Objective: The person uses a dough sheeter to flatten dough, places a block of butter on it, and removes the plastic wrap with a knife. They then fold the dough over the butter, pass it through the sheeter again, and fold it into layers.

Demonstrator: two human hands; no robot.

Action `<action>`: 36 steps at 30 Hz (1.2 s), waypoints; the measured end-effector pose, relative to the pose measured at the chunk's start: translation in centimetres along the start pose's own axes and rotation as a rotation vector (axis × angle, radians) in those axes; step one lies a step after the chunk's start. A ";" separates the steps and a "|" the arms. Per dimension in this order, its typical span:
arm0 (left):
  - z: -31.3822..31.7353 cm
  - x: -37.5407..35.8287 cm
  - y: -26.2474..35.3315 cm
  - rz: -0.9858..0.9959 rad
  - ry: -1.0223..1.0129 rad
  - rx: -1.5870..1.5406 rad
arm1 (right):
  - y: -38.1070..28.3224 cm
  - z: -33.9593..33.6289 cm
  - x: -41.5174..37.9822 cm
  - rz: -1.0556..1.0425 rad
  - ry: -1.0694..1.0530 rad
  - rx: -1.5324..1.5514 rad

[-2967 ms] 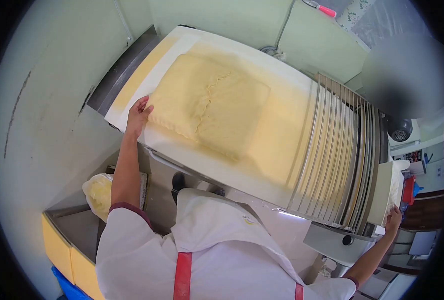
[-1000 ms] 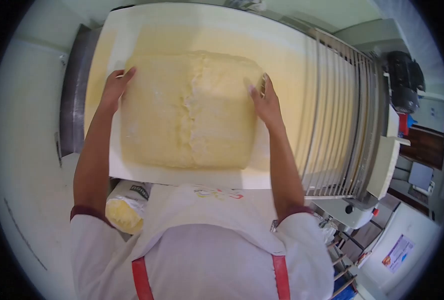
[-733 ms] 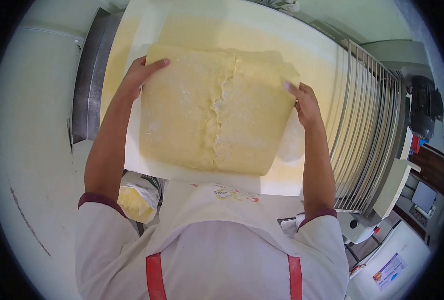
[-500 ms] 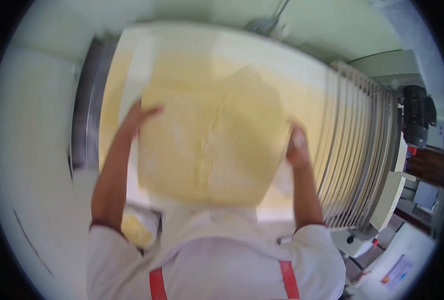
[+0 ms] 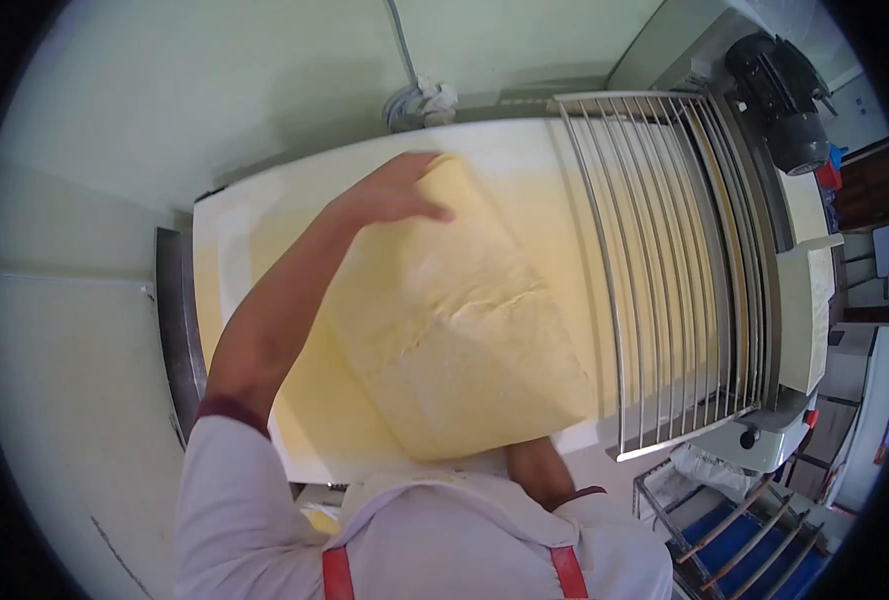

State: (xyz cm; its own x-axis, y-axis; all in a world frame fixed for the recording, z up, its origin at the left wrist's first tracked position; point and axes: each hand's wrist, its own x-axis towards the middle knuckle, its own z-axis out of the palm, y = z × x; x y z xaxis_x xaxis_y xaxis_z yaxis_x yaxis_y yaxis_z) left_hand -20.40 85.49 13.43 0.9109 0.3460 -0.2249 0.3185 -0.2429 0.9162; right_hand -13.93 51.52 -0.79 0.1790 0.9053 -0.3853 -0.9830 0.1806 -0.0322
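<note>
A thick folded slab of pale yellow dough [image 5: 435, 370] lies at an angle, with a rough, cracked seam across its middle. My left hand [image 5: 397, 192] grips its far corner, thumb on the top face and fingers round the edge. At the near side my right forearm [image 5: 537, 472] reaches under the slab, so the right hand is hidden beneath it. Below the dough is the white, yellow-tinted belt [image 5: 525, 150] of a dough sheeter.
A metal bar guard [image 5: 655, 280] covers the belt's right part, beside the machine's rollers. A black motor [image 5: 780, 100] sits at the far right. Along the back wall [image 5: 295, 110] hangs a cable with a bundled cloth [image 5: 437, 100]. A rack with blue shelving [image 5: 735, 540] stands at lower right.
The dough has turned from square-on to a slant, its seam now running across. My left hand moved to the far corner; my right hand went from the right edge to underneath. The view shifted.
</note>
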 end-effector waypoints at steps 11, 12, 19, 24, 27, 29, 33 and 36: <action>2.8 -8.7 -11.8 -0.344 0.917 -0.367 | -12.8 10.2 7.2 -0.492 0.294 -1.781; 3.3 -9.0 -12.7 -0.445 0.865 -0.450 | -12.6 11.4 10.0 -0.372 0.358 -1.706; 3.9 -7.2 -8.4 -0.514 0.650 -0.729 | -14.6 13.5 15.1 0.122 0.251 -1.474; 7.3 -7.4 -7.5 -0.277 0.800 -0.431 | -12.2 12.4 14.1 -0.261 0.168 -1.552; 6.6 -7.3 -5.9 -0.355 0.821 -0.105 | -12.0 14.4 12.4 -0.387 0.145 -1.856; 7.4 -7.2 -6.7 -0.406 0.907 -0.106 | -11.2 14.1 12.6 -0.300 0.269 -1.819; 7.0 -7.9 -10.0 -0.284 0.906 -0.319 | -10.5 14.4 14.6 -0.350 0.350 -2.172; 8.3 -8.2 -14.9 0.002 0.928 -0.656 | -4.9 14.1 17.8 -0.687 0.045 -2.647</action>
State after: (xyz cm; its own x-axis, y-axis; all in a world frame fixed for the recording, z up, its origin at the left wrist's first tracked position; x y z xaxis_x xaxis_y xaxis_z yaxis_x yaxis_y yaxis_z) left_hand -30.42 78.72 -1.09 0.2779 0.9502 -0.1410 -0.1302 0.1827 0.9745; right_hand -5.34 72.13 5.48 0.3034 0.9486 0.0899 0.8989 -0.2536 -0.3572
